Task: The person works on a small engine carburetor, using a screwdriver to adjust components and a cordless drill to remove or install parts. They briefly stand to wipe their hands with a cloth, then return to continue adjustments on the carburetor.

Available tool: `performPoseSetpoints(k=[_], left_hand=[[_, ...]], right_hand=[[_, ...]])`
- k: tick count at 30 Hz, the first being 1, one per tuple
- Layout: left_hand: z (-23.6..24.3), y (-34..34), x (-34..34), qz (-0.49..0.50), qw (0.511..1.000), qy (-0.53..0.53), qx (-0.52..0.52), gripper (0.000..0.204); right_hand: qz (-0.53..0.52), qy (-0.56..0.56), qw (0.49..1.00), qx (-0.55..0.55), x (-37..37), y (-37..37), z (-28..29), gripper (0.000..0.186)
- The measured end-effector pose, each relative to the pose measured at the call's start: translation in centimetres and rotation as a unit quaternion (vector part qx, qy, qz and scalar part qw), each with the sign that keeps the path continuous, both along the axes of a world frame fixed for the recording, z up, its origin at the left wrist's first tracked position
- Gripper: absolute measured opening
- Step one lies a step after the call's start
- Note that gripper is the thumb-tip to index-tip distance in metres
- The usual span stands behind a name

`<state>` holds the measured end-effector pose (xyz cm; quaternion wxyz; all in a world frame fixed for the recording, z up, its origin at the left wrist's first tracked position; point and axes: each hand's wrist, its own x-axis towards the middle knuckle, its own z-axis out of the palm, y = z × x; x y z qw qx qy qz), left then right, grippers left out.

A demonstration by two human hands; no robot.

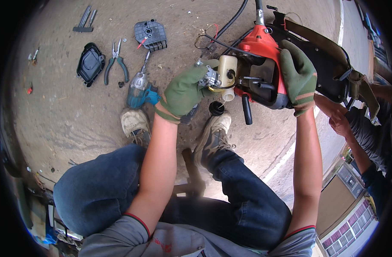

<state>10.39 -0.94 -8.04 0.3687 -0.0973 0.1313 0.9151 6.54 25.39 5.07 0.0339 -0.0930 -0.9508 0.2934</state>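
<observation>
Both my hands wear green work gloves with striped cuffs. My left hand [183, 92] is closed around a small silver carburetor [210, 77], with a thin wire and hoses near it. Right beside it sits a whitish plastic fuel tank [227, 66] on a small engine with a red housing [260, 43]. Below the tank's open neck hangs a black cap [216, 108]. My right hand [298, 75] grips the right side of the red housing, steadying it; part of its grip is hidden. A black pull handle [246, 109] sticks out from the engine's lower side.
On the ground at left lie a blue cordless driver [138, 92], pliers [116, 64], a black cover [91, 64], a ribbed dark plate [150, 35] and hex tools [85, 20]. A black back frame with straps [324, 51] lies behind the engine. Another person's hand [339, 123] shows at right.
</observation>
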Motion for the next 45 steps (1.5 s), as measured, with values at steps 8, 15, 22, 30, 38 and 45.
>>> performPoseSetpoints(k=[8,15,22,30,38,45], left_hand=[[-3.5,-0.6,0.5,0.045,0.994,-0.091,0.04,0.038],[-2.6,-0.1,1.2,0.068,0.99,-0.118,0.036,0.041],[-3.4,0.0,1.6,0.105,0.982,-0.105,0.12,0.044],[-3.7,-0.1,1.9,0.094,0.974,-0.1,0.179,0.044],[-4.3,0.3,2.4,0.094,0.953,-0.109,0.268,0.051],[-3.8,0.4,2.2,0.092,0.952,-0.12,0.268,0.051]], right_hand=[[-0.005,-0.003,1.0,-0.004,0.1,-0.1,0.1,0.036],[0.006,0.004,1.0,0.007,0.0,0.0,0.1,0.036],[-0.002,0.001,1.0,-0.002,0.0,0.2,0.0,0.036],[0.004,0.007,1.0,-0.007,0.0,0.4,-0.3,0.036],[0.008,-0.006,1.0,0.018,-0.1,-0.1,0.5,0.036],[-0.006,-0.013,1.0,-0.004,0.0,-0.2,0.5,0.037]])
